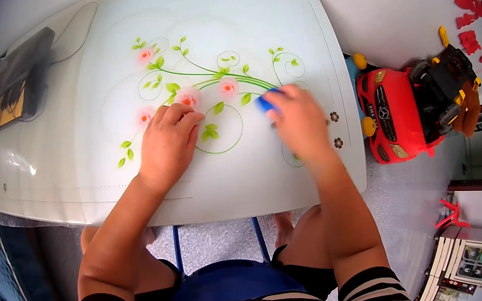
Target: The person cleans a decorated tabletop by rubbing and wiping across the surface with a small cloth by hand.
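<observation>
Blue showed at the fingertips of my right hand: a small block, its exact kind hidden by my fingers, pinched over the printed green stems on the right half of the table. My left hand rested near the pink flowers with its fingers bent; whether they closed on anything, I could not tell. I judged the pinch the weak point, since I seemed to have only part of the block, and a hard push across that glossy top might have twisted it loose. The right edge was near, too; too wide a sweep could have sent the block over, towards the red toy car standing just beyond.
</observation>
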Demonstrator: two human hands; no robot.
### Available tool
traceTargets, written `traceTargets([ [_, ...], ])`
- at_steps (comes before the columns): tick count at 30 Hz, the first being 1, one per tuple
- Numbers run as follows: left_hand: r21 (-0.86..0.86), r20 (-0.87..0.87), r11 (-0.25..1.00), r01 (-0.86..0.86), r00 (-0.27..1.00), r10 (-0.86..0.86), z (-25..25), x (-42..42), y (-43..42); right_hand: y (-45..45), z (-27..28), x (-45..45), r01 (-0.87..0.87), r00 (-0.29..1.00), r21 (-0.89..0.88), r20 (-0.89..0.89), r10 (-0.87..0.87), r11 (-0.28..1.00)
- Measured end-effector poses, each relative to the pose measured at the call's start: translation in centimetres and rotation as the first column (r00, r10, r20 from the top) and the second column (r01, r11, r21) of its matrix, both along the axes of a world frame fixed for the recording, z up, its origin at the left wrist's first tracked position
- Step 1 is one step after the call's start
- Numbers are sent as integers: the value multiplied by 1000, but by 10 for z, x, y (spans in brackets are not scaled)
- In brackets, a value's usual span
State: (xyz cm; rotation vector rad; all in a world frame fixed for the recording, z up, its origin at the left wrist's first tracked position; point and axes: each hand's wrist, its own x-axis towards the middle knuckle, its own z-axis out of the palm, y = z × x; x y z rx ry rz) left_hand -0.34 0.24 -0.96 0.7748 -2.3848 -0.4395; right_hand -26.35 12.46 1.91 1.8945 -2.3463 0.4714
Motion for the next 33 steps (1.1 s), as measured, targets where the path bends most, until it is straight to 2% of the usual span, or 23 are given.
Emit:
traceTargets([
  [1, -9, -4, 1000, 4, 1000, -4, 0, 0, 0, -3, -1, 21, -110, 991, -39, 66, 113, 993],
  [3, -14, -3, 1000, 1, 1000, -2, -2, 0, 0, 1, 0, 59, -238, 960, -11, 150, 237, 971],
  [4, -19, -5, 1000, 0, 1000, 0, -3, 0, -1, 6, 5, 67, -239, 960, -13, 151, 238, 971],
  [6, -21, -8, 1000, 4, 1000, -5, -2, 0, -1, 15, 12, 77, -391, 886, 73, 299, 354, 918],
  [7, -24, -12, 1000, 10, 1000, -10, -2, 1, -2, 15, 13, 71, -392, 885, 72, 301, 355, 917],
  [9, -25, -12, 1000, 13, 1000, -13, 0, 1, -1, 15, 16, 37, -263, 926, 66, 298, 233, 962],
  [11, -25, -15, 1000, 10, 1000, -10, 0, 2, -1, 14, 18, -10, 40, 993, 126, 106, -54, 991],
  [13, -14, 2, 1000, 11, 1000, -11, -1, 2, -2, 14, 20, -55, 308, 950, 186, 1, -313, 933],
  [14, -15, -2, 1000, 7, 1000, -7, -1, 1, -2, 14, 20, -65, 305, 951, 184, -3, -310, 935],
  [16, 3, 4, 1000, 4, 1000, -4, -1, 1, -2, 12, 21, -73, 421, 894, 213, 68, -443, 882],
  [17, 3, 5, 1000, 1, 1000, -1, 0, 1, -1, 11, 15, -71, 419, 895, 213, 68, -441, 883],
  [19, 0, 1, 1000, 3, 1000, -3, 1, 1, -1, 6, 5, -44, 211, 977, 100, 19, -213, 972],
  [21, -5, 6, 1000, 0, 1000, 0, 1, 0, 0, 1, -3, -2, -35, 998, -7, 50, 35, 999],
  [25, -18, -7, 1000, 4, 1000, -4, -2, 0, -1, 7, 5, 78, -410, 892, -22, 198, 406, 912],
  [29, -13, -3, 1000, 7, 1000, -7, -2, 0, -1, 16, 10, 82, -470, 833, 4, 333, 442, 883],
  [31, -24, -14, 1000, 5, 1000, -6, -1, 0, -1, 9, 7, 44, -275, 913, 52, 326, 244, 960],
  [33, -20, -7, 1000, 4, 1000, -4, -1, 0, -1, 5, 5, 1, -31, 994, 19, 106, 29, 999],
])
